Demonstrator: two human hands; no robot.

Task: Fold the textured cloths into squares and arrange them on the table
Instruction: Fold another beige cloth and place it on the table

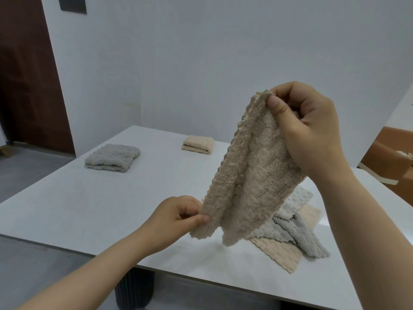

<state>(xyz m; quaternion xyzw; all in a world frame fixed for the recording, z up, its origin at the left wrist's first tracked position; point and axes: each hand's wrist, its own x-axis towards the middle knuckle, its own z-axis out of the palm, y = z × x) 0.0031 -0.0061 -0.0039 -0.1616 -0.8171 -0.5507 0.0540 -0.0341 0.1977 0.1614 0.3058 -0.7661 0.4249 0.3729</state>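
Observation:
A beige textured cloth (250, 175) hangs in the air above the white table (93, 211), doubled lengthwise. My right hand (306, 128) pinches its top corners high up. Lower down, my left hand (176, 218) pinches its bottom left corner between thumb and fingers. Behind the held cloth lies a loose pile on the table: a grey cloth (297, 229) over a beige cloth (281, 256). Two folded squares rest farther back: a grey one (111, 157) at the left and a beige one (197, 145) near the far edge.
The table's front edge runs across just below my left forearm, with a dark ribbed table leg (134, 289) under it. A brown chair (388, 157) stands at the right. A dark door (29, 74) and a white wall are behind.

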